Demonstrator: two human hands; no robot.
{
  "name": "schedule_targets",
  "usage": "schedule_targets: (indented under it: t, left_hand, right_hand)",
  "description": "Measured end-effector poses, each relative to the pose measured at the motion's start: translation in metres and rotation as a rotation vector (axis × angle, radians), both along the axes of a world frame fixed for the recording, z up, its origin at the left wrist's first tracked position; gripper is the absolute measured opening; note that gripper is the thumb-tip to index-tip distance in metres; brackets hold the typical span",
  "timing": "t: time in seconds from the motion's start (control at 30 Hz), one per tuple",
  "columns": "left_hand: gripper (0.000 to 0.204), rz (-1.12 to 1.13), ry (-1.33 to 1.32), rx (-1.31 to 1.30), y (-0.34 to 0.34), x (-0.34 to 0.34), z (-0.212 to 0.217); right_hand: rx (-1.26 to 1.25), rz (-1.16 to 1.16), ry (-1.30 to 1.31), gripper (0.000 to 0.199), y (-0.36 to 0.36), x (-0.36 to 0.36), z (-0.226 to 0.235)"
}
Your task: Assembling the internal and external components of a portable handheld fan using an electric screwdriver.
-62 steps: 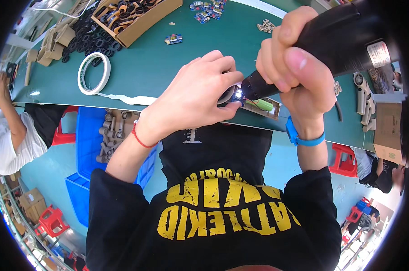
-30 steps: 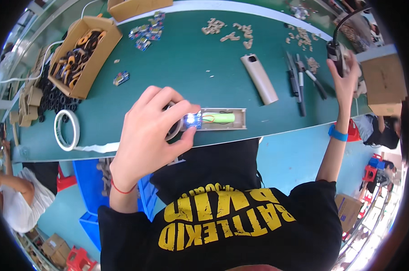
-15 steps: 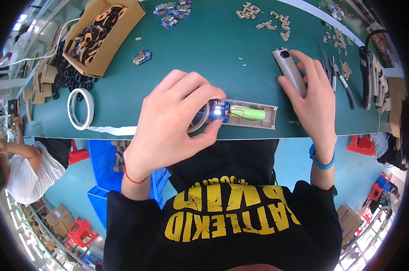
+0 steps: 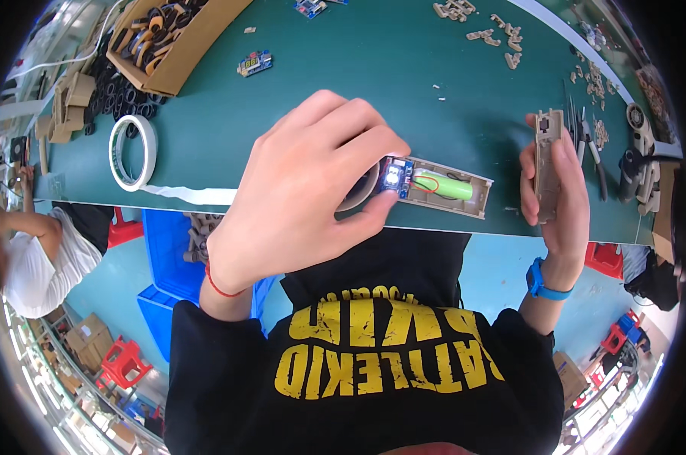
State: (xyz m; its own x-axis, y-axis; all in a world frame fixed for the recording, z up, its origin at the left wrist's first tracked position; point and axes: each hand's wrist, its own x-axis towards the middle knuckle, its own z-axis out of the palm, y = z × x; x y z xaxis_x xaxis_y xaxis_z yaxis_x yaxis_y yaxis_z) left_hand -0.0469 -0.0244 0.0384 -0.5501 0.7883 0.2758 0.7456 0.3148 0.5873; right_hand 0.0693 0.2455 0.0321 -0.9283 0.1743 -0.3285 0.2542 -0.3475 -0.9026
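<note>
My left hand [image 4: 305, 178] grips the round end of a beige plastic housing [image 4: 479, 203] between thumb and fingers, at the table's near edge. Inside the open housing sit a small blue circuit board [image 4: 395, 174] with a bright white light and a green cylindrical battery [image 4: 450, 187]. A red wire and a dark wire run beside the battery. The ring-shaped end is partly covered by my fingers. Off to the right, my right hand [image 4: 572, 193] is closed around a long beige cover [image 4: 546, 163], held upright with its hollow inside showing.
A roll of white tape [image 4: 117, 163] stands at left, its strip trailing toward my left wrist. Behind it are a cardboard box [image 4: 206, 47] of black and orange rings and loose black rings [image 4: 115, 98]. A circuit board [image 4: 254, 63], small beige parts [image 4: 513, 36] and pliers [image 4: 598, 159] lie farther off.
My right hand has turned the cover from its smooth outer face to its hollow inside and moved right. My left hand still grips the housing, which is slightly more tilted.
</note>
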Motion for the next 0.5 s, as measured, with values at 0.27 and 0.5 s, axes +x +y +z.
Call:
schedule_targets:
  t: [0.27,0.5]
  left_hand:
    - [0.037,-0.022,-0.031,0.006,0.002,0.000,0.003]
    - [0.040,0.027,-0.067,-0.038,0.001,0.005,0.008]
  right_hand:
    - [1.422,0.008,0.245,0.026,-0.006,-0.011,-0.006]
    - [1.726,0.187,0.264,0.052,-0.019,-0.010,0.000]
